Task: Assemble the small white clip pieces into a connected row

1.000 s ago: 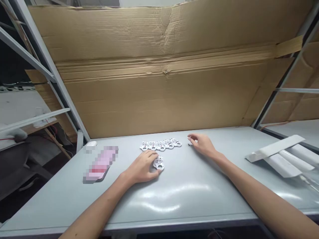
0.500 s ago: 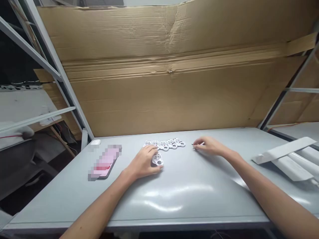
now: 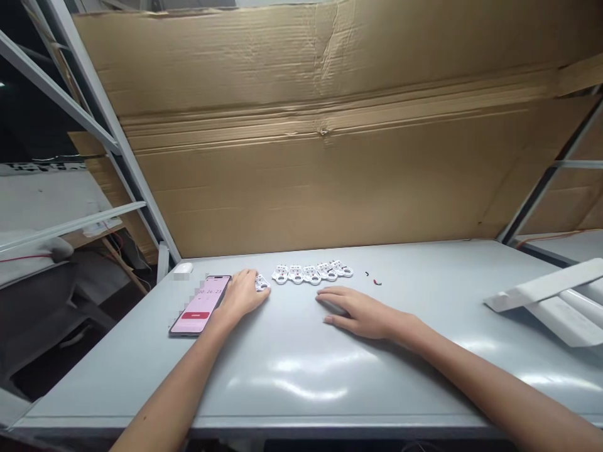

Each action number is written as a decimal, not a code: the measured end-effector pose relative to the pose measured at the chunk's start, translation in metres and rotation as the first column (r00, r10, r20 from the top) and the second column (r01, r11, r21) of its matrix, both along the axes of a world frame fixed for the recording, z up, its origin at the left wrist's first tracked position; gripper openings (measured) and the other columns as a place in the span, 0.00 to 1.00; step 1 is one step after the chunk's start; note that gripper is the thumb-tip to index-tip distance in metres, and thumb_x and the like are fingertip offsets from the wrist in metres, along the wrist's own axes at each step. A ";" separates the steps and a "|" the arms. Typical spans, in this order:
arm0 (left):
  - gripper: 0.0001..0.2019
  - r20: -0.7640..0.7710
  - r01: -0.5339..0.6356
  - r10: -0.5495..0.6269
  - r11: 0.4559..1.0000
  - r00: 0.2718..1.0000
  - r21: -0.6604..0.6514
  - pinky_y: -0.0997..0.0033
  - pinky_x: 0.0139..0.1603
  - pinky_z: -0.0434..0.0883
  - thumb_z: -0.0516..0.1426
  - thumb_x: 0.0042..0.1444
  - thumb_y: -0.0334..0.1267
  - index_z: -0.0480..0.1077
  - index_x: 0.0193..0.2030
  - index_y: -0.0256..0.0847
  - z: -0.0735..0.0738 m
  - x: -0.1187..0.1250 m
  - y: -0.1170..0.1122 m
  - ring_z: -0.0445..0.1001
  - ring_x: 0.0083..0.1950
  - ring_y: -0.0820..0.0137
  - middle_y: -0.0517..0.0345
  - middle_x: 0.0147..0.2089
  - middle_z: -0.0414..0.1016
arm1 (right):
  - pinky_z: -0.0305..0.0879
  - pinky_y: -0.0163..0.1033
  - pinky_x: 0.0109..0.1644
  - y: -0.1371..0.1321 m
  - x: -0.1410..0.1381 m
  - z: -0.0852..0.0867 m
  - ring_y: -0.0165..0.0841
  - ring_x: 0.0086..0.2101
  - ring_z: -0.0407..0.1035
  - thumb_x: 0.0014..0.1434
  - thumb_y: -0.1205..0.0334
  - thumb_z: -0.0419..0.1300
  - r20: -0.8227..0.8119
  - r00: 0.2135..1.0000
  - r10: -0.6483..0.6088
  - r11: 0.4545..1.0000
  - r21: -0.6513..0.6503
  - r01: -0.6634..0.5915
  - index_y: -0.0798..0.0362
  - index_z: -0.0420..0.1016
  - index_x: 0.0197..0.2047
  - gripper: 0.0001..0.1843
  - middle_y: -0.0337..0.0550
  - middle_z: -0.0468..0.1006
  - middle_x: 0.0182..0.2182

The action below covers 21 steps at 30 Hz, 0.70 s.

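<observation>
A row of several small white flat plastic parts lies on the grey table near its back. My left hand rests at the row's left end, fingers curled over one more white part, next to a phone with a pink screen. My right hand lies flat on the table in front of the row, fingers stretched out to the left, holding nothing. Two tiny pieces, one black and one red, lie to the right of the row.
A big cardboard sheet stands along the back of the table. Metal shelf struts rise at the left. White long strips lie at the right edge. A small white object sits behind the phone.
My left hand has slid the single white part left to the row's left end, beside the phone. My right hand has left the tiny pieces and come down flat at the middle.
</observation>
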<state>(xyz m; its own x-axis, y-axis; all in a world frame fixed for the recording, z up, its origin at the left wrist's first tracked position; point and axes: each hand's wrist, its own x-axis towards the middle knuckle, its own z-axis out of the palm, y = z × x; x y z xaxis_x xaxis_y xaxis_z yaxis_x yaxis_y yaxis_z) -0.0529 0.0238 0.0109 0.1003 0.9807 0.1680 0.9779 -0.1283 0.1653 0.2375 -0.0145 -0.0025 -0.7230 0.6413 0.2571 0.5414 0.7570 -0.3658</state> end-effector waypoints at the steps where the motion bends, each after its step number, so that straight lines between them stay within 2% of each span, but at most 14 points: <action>1: 0.18 0.001 0.009 -0.009 1.000 1.000 -0.020 0.55 0.56 0.67 0.53 0.58 0.44 0.70 0.50 0.36 -0.002 -0.001 0.001 0.67 0.60 0.48 0.40 0.57 0.72 | 0.66 0.49 0.55 0.000 0.001 0.000 0.45 0.52 0.69 0.66 0.51 0.53 0.000 1.000 0.004 1.000 -0.013 -0.004 0.49 0.71 0.57 0.20 0.51 0.74 0.55; 6: 0.26 0.014 0.048 -0.047 0.995 0.999 -0.092 0.55 0.68 0.55 0.47 0.65 0.42 0.58 0.67 0.34 -0.015 -0.009 0.015 0.52 0.72 0.52 0.42 0.71 0.55 | 0.65 0.49 0.56 0.001 0.003 0.002 0.47 0.54 0.68 0.66 0.48 0.52 0.023 1.000 -0.002 0.999 -0.048 0.004 0.49 0.71 0.58 0.23 0.51 0.74 0.55; 11: 0.27 0.026 0.088 -0.085 0.989 0.996 -0.119 0.54 0.69 0.53 0.44 0.67 0.41 0.51 0.71 0.37 -0.023 -0.013 0.026 0.46 0.74 0.54 0.46 0.74 0.47 | 0.65 0.49 0.57 0.000 0.001 0.005 0.47 0.55 0.67 0.67 0.49 0.51 0.066 0.998 -0.005 0.999 -0.041 0.008 0.52 0.69 0.60 0.24 0.52 0.72 0.57; 17: 0.26 0.032 0.125 -0.123 0.989 0.992 -0.076 0.48 0.70 0.50 0.42 0.67 0.39 0.52 0.71 0.35 -0.023 -0.011 0.025 0.42 0.74 0.54 0.44 0.74 0.45 | 0.65 0.49 0.56 0.001 0.002 0.004 0.47 0.55 0.68 0.66 0.49 0.52 0.058 0.998 -0.008 0.999 -0.044 0.011 0.51 0.70 0.60 0.24 0.52 0.73 0.57; 19: 0.26 0.031 0.151 -0.151 0.988 0.988 -0.007 0.49 0.70 0.50 0.43 0.67 0.40 0.53 0.70 0.34 -0.021 -0.006 0.020 0.43 0.74 0.54 0.44 0.74 0.45 | 0.66 0.48 0.55 0.001 0.002 0.003 0.46 0.54 0.68 0.66 0.49 0.52 0.043 0.999 -0.004 0.999 -0.047 0.006 0.50 0.71 0.59 0.23 0.51 0.73 0.56; 21: 0.25 0.016 0.228 -0.232 0.966 0.973 0.121 0.51 0.70 0.52 0.44 0.67 0.41 0.58 0.68 0.35 -0.017 0.001 0.013 0.49 0.73 0.55 0.45 0.72 0.52 | 0.66 0.49 0.55 0.000 0.003 0.004 0.47 0.53 0.69 0.66 0.50 0.53 0.020 1.000 0.000 0.998 -0.056 0.001 0.49 0.71 0.59 0.22 0.51 0.74 0.56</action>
